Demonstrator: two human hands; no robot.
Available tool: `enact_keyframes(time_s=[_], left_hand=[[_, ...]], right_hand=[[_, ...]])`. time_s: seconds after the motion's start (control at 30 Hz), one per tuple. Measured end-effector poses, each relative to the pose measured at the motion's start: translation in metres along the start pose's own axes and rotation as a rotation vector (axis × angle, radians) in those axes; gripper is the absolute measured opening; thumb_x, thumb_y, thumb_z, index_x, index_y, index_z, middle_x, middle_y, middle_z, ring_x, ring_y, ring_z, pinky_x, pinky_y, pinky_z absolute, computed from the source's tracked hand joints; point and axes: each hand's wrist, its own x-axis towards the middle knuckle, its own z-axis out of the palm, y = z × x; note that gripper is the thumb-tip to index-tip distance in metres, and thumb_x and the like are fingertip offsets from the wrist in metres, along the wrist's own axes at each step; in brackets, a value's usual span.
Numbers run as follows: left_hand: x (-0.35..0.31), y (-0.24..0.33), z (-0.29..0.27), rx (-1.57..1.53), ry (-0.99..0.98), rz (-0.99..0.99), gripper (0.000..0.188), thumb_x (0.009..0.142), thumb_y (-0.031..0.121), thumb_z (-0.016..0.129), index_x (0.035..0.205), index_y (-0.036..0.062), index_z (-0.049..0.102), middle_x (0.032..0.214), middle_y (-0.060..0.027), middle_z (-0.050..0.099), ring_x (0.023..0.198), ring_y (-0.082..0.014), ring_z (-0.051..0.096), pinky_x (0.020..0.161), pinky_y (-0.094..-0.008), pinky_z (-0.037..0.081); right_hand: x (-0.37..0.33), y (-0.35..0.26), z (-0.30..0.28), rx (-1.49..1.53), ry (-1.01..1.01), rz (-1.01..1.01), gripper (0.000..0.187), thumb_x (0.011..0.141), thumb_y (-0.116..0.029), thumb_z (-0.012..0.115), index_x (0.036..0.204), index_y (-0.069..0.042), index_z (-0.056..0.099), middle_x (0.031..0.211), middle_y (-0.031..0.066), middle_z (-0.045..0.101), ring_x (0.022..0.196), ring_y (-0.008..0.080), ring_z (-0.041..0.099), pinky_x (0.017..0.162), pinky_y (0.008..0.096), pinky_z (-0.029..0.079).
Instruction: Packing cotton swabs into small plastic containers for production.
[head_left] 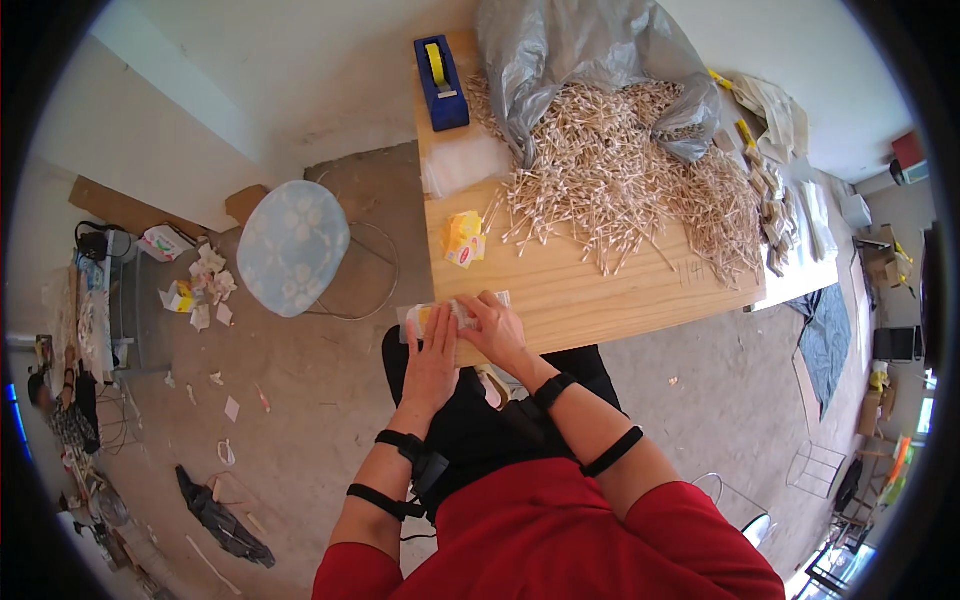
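Note:
At the near left corner of the wooden table [590, 310] lies a small clear plastic bag [411, 322] with pale sticks and a bit of yellow in it. My left hand [433, 362] presses on the bag, its fingers stretched along it and partly covering it. Bent fingers of my right hand [494, 330] grip the bag's right part. Yellow and white printed cards [463, 238] rest just beyond my hands. A large heap of cotton swabs [600, 165] spills from a grey plastic bag [560, 45] over the table's far side.
A blue tape dispenser [443, 85] with yellow tape stands at the far left, near a stack of clear plastic bags [466, 165]. A stool with a pale blue cover [293, 248] is left of the table. Paper scraps [208, 280] litter the floor. Bundles [778, 205] lie right of the swabs.

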Motion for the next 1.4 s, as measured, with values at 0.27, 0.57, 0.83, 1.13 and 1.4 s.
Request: enact_keyframes(time_s=[0.27,0.57,0.83,1.13,1.4], left_hand=[[0.001,0.003,-0.007,-0.092,-0.014,-0.038,0.091,0.074,0.013,0.073,0.152,-0.0008,0.028,0.163,-0.0156,0.019,0.152,-0.0289,0.015,0.122,-0.0559,0.011],[0.0,0.001,-0.018,-0.119,-0.053,-0.028,0.09,0.078,0.017,0.075,0.152,-0.0006,0.027,0.162,-0.0178,0.019,0.152,-0.0317,0.016,0.122,-0.0548,0.011],[-0.022,-0.01,-0.005,-0.499,0.623,-0.414,0.08,0.091,0.026,0.07,0.151,-0.0023,0.024,0.154,-0.0243,0.034,0.14,-0.0368,0.037,0.115,-0.0467,0.029],[0.012,-0.022,0.026,-1.483,0.409,-1.03,0.05,0.105,0.046,0.043,0.119,0.0004,0.057,0.09,-0.0056,0.064,0.069,-0.0104,0.058,0.064,-0.0255,0.048],[0.033,-0.032,0.032,-1.187,0.549,-0.884,0.042,0.106,0.038,0.047,0.094,0.001,0.063,0.078,-0.0018,0.062,0.067,-0.0104,0.056,0.062,-0.0276,0.047]], right_hand=[[0.0,-0.007,-0.006,0.0,-0.066,0.045,0.048,0.076,-0.016,0.077,0.122,-0.013,0.063,0.106,0.0138,0.061,0.094,0.0373,0.064,0.078,0.0444,0.054],[-0.007,-0.002,0.003,-0.063,0.079,-0.135,0.052,0.079,-0.014,0.076,0.127,-0.007,0.061,0.104,0.0137,0.062,0.085,0.0294,0.066,0.075,0.0384,0.055],[-0.023,0.004,0.004,0.225,0.405,-0.062,0.029,0.097,0.001,0.051,0.125,0.002,0.057,0.12,0.0184,0.06,0.107,0.0322,0.062,0.093,0.0377,0.05],[0.003,-0.028,0.04,0.5,0.325,-0.039,0.032,0.102,0.001,0.041,0.133,0.001,0.051,0.153,0.0176,0.041,0.141,0.0292,0.041,0.114,0.0356,0.033],[0.005,-0.024,0.055,0.61,0.373,0.006,0.033,0.102,0.003,0.041,0.133,0.001,0.051,0.153,0.0188,0.04,0.142,0.0303,0.039,0.115,0.0369,0.031]])
